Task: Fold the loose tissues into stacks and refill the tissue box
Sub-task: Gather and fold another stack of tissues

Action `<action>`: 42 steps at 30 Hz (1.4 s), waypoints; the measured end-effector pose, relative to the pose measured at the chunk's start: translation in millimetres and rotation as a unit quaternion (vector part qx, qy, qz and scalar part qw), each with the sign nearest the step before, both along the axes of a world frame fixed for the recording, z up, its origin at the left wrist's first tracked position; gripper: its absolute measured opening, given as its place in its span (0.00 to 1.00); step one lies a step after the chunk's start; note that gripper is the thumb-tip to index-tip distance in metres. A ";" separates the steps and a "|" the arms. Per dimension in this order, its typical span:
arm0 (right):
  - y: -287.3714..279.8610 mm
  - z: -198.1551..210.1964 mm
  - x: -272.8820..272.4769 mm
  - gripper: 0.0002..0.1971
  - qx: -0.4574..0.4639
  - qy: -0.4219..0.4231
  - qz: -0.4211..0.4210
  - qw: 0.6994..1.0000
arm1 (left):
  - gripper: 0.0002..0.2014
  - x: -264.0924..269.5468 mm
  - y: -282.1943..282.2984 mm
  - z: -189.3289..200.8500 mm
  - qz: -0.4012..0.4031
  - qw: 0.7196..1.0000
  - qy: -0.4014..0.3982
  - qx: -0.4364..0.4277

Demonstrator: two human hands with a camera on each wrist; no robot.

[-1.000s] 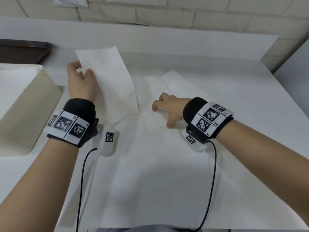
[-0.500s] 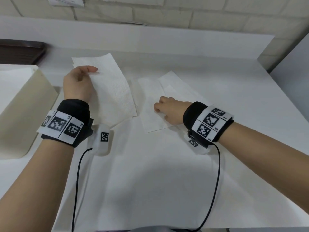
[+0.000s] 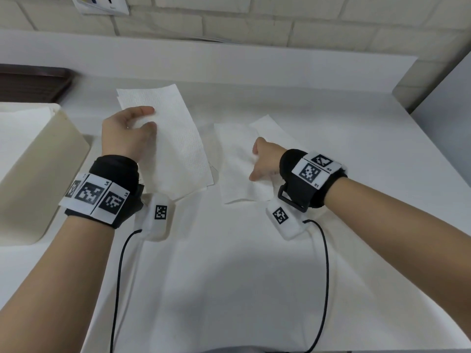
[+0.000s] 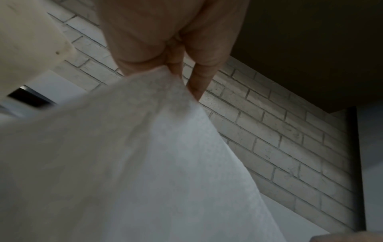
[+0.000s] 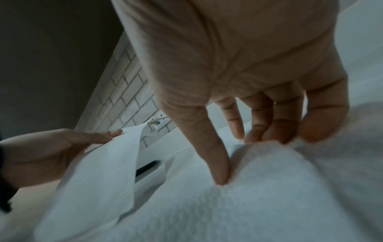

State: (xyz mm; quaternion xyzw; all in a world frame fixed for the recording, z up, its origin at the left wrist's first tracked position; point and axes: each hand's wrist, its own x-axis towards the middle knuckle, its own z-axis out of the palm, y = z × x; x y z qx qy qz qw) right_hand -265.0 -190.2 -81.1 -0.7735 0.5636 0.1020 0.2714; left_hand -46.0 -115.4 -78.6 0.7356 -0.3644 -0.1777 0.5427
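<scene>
On the left edge of the white table [image 3: 331, 118] stands the cream tissue box [image 3: 38, 174]. Beside it the left hand [image 3: 125, 133] pinches a folded tissue [image 3: 175, 146]. Further right, the right hand [image 3: 265, 159] pinches a flat tissue [image 3: 237, 161] lying on the table.

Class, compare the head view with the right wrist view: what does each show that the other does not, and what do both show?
Only the head view: the cream box at the left, the dark tray, both wristbands and cables. Only the right wrist view: the right hand's fingers from beneath, gathering the right tissue. Both: the left hand holding the left tissue, the right hand, the brick wall.
</scene>
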 end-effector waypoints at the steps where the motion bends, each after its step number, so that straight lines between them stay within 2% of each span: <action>1: 1.9 -0.9 -0.7 0.31 -0.014 0.007 0.017 1.000 | 0.15 1.0 0.2 0.2 0.002 1.000 0.000 -0.001; 3: 9.4 -3.5 -3.4 0.33 -0.042 0.051 0.075 0.995 | 0.15 3.5 1.9 1.1 0.006 1.000 0.002 -0.002; 5: 16.2 -4.4 -6.9 0.45 -0.037 0.117 0.151 0.981 | 0.15 6.6 3.5 1.5 0.010 1.000 0.004 -0.005; 7: 20.1 -2.6 -9.6 0.51 -0.031 0.162 0.197 0.966 | 0.14 8.0 4.3 1.4 0.009 1.000 0.003 -0.002; 9: 20.5 -1.5 -10.9 0.48 -0.038 0.170 0.219 0.960 | 0.14 6.8 4.1 1.9 0.005 1.000 0.006 0.001; 12: 20.9 -2.0 -10.2 0.30 -0.061 0.148 0.235 0.959 | 0.14 3.7 3.7 2.4 0.000 1.000 0.006 0.002; 13: 21.9 -2.3 -10.2 0.27 -0.072 0.152 0.240 0.956 | 0.14 2.9 3.5 2.6 -0.002 1.000 0.006 0.003; 16: 25.5 -4.3 -10.3 0.34 -0.093 0.168 0.252 0.948 | 0.15 0.7 3.0 2.6 -0.002 1.000 -0.003 0.005; 20: 29.6 -10.2 -15.3 0.41 -0.134 0.149 0.256 0.946 | 0.15 -0.4 3.5 1.8 -0.002 1.000 -0.012 0.003; 22: 29.2 -12.6 -16.2 0.36 -0.142 0.116 0.244 0.952 | 0.15 -0.5 3.5 1.4 -0.003 1.000 -0.015 0.004; 25: 25.8 -9.7 -16.4 0.19 -0.100 0.039 0.219 0.970 | 0.15 -0.5 4.4 2.2 -0.007 1.000 -0.022 0.000; 27: 21.7 -8.4 -16.2 0.12 -0.093 -0.001 0.214 0.972 | 0.16 -0.1 4.3 2.4 -0.014 0.999 -0.029 -0.003; 31: 12.0 -9.7 -17.4 0.17 -0.088 -0.034 0.194 0.976 | 0.19 -0.2 3.8 2.3 -0.019 0.999 -0.047 -0.013; 34: 6.2 -3.4 -20.0 0.15 -0.098 -0.167 0.143 0.971 | 0.22 0.7 4.9 2.9 -0.024 0.999 -0.036 -0.026; 37: 2.4 11.6 -18.2 0.02 -0.122 -0.350 0.048 0.928 | 0.25 -1.3 6.1 6.1 -0.029 0.998 -0.016 -0.048; 40: 2.3 36.5 -12.1 0.06 -0.107 -0.466 0.038 0.877 | 0.23 -7.7 6.1 11.8 -0.060 0.995 0.009 -0.080; 42: 4.9 52.3 -7.3 0.07 -0.075 -0.532 0.046 0.842 | 0.17 -16.6 7.8 17.2 -0.104 0.989 0.034 -0.095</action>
